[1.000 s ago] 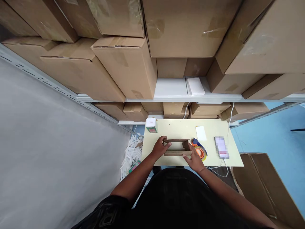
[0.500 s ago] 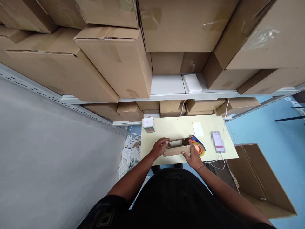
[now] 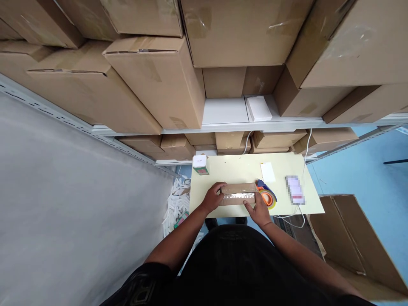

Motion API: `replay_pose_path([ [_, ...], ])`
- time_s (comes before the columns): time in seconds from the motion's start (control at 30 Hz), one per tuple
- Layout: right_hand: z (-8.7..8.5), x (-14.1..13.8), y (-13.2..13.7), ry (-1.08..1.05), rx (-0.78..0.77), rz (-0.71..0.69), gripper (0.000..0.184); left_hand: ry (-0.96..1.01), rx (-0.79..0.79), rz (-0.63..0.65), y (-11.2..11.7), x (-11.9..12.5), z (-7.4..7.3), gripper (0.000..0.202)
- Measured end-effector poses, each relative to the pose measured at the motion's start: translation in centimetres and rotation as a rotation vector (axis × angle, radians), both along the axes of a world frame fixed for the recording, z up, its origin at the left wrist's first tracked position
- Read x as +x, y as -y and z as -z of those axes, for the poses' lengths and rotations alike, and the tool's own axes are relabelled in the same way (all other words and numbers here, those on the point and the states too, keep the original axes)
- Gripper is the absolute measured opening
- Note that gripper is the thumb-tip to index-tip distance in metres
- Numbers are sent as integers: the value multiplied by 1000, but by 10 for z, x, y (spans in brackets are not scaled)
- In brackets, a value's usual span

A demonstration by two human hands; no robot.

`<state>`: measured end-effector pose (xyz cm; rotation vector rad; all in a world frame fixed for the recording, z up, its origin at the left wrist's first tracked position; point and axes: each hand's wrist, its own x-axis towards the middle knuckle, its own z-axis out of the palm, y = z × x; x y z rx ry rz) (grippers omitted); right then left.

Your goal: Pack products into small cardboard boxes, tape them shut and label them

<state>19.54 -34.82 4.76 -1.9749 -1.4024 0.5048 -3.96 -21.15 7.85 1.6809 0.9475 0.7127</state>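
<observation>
A small cardboard box (image 3: pixel 238 188) is held between my two hands over the pale yellow table (image 3: pixel 229 165). Its long flaps lie folded inward, and a shiny strip shows in the gap between them. My left hand (image 3: pixel 213 199) grips the left end. At the right end, my right hand (image 3: pixel 259 210) has its thumb on the near side and its fingers at the end. A blue and orange tape dispenser (image 3: pixel 267 196) with a roll of tape lies just right of the box, beside my right hand.
A small white and green box (image 3: pixel 200 165) stands at the table's back left. A white card (image 3: pixel 267 172) and a phone (image 3: pixel 295 190) with a cable lie to the right. Cartons (image 3: pixel 153 85) fill the shelf ahead. An open carton (image 3: pixel 347 238) sits on the floor at right.
The box's flaps, upright and apart half a second ago, are now folded inward over the opening. Both hands keep their hold at its ends.
</observation>
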Motion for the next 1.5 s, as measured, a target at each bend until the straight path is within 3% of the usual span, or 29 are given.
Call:
replay_pose_path([
  [0.17,-5,-2,5,-110,-42,43,90,-89,185,9,8,1,3,57],
  [0.37,-16,-3,1,116,14,-119,73,-342,565,33,18,1,-5,37],
  [0.5,-22,25,3,155,12,-191,60,-566,714,163,21,3,-17,26],
  [0.6,-22,62,1,287,-117,-12,51,-664,731,315,23,7,-23,32],
  [0.67,-20,85,-6,403,-342,105,53,-721,692,340,25,11,-26,33],
  [0.77,-10,107,-24,439,-683,64,47,-797,607,287,30,19,-34,29],
  [0.83,-4,114,-37,397,-782,2,37,-831,543,250,34,26,-40,26],
  [0.97,0,118,-45,373,-801,-14,30,-819,330,147,38,37,-53,27],
  [1.07,-12,119,-31,327,-692,91,29,-672,169,22,34,41,-60,26],
  [1.2,-50,111,-6,205,-317,205,41,-417,-38,-126,22,40,-63,16],
  [1.33,-94,81,-12,287,85,-93,56,-220,-350,-171,14,36,-61,39],
  [1.43,-115,50,-34,434,163,-351,63,-17,-571,-182,15,30,-57,59],
  [1.5,-121,32,-47,519,165,-444,66,86,-592,-175,18,25,-55,63],
])
